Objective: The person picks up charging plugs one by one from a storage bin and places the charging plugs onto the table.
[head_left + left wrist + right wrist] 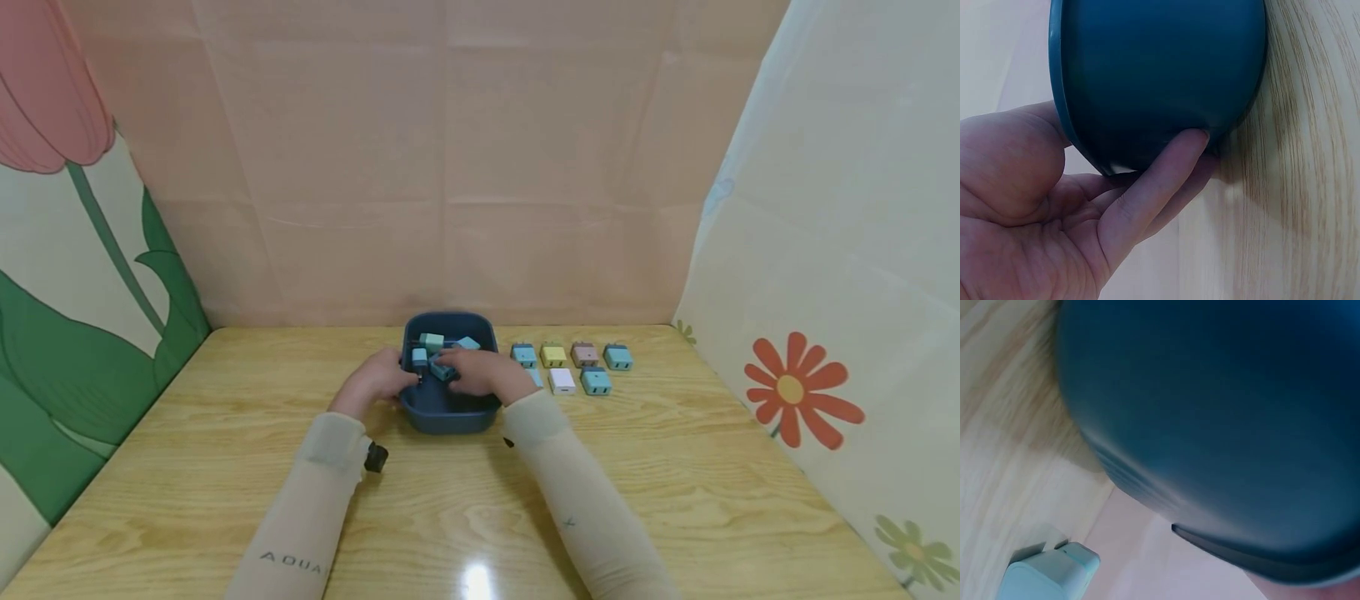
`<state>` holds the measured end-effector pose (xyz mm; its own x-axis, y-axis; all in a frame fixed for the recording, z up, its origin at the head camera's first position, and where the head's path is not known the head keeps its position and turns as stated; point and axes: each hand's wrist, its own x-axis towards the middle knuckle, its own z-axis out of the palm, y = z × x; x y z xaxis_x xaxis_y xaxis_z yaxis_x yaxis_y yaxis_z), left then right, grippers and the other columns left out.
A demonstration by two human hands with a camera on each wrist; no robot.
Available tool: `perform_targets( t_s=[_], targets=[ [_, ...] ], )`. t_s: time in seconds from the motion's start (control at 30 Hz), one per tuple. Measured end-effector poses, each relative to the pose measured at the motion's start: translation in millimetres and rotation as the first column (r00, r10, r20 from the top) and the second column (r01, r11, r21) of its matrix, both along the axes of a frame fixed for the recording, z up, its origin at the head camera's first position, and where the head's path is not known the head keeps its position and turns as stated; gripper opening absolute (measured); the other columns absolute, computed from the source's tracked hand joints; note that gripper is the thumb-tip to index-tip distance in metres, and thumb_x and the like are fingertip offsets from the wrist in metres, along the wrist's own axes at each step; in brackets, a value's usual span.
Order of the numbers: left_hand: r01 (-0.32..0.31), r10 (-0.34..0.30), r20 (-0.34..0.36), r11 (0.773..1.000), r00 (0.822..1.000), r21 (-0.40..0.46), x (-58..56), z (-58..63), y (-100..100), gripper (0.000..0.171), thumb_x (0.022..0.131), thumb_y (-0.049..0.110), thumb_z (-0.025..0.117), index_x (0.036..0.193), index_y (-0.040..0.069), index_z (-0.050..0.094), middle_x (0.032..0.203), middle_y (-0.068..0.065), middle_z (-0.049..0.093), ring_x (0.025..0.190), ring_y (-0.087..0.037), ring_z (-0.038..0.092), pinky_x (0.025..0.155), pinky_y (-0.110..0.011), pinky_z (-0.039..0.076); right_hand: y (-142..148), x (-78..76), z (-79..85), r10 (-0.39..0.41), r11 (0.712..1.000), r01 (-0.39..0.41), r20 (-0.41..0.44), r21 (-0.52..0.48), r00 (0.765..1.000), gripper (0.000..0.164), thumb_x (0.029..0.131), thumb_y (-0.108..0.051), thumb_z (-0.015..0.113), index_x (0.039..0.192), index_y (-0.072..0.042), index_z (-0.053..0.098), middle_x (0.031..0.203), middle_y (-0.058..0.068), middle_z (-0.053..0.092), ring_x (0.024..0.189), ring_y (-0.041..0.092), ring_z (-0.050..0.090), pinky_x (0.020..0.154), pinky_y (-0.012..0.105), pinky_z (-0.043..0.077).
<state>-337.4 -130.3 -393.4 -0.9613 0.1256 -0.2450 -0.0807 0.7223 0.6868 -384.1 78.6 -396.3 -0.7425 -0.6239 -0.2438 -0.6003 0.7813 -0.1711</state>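
A dark blue plastic basin [450,423] stands on the table with several charger plugs inside. My left hand [377,379] grips its left rim; in the left wrist view the fingers [1154,187] lie along the outer wall and the thumb goes behind the rim. My right hand [483,372] reaches over the right rim and pinches a blue charger plug [441,368] inside. Around it in the basin are a mint green plug [431,342], a light blue plug [419,357] and another blue one [468,343]. The right wrist view shows mostly the basin's outer wall [1210,437], hiding the fingertips.
Right of the basin, charger plugs lie in two rows on the wooden table [225,450], among them a yellow plug [553,356], a pink plug [584,354], a white plug [562,382] and several blue ones. A cloth backdrop [442,167] rises behind the table.
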Motion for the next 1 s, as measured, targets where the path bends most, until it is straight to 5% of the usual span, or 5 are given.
perform_targets(
  t_s=[0.27,0.53,1.0],
  targets=[
    [0.013,-0.013,-0.007,1.000,1.000,0.011,1.2,0.9,0,0.035,0.108,0.018,0.063,0.134,-0.005,0.066,0.120,-0.022,0.076,0.087,-0.023,0.078,0.084,-0.038,0.067,-3,3.5,3.2,0.015,1.000,-0.015,-0.002,0.026,1.000,0.057,0.114,-0.023,0.056,0.168,-0.020,0.041,0.181,0.007,0.030,0.167,0.032,0.033,0.135,0.052,0.034],
    [-0.002,0.002,-0.023,1.000,1.000,0.011,2.9,1.0,0,0.033,0.107,0.018,0.064,0.130,-0.006,0.066,0.118,-0.022,0.076,0.083,-0.022,0.076,0.084,-0.039,0.067,-6,12.4,14.2,-0.039,0.998,0.039,0.016,0.044,0.999,0.052,0.112,-0.024,0.060,0.163,-0.018,0.051,0.174,0.011,0.043,0.158,0.030,0.048,0.129,0.050,0.042],
    [0.002,-0.002,-0.030,1.000,1.000,0.022,3.9,1.0,0,0.030,0.104,0.013,0.064,0.127,-0.006,0.067,0.118,-0.024,0.076,0.081,-0.023,0.077,0.079,-0.038,0.067,-11,10.2,0.2,-0.011,0.999,0.013,-0.031,0.050,0.999,0.060,0.111,-0.019,0.059,0.168,-0.021,0.042,0.182,0.003,0.027,0.167,0.029,0.033,0.133,0.048,0.037]
  ],
)
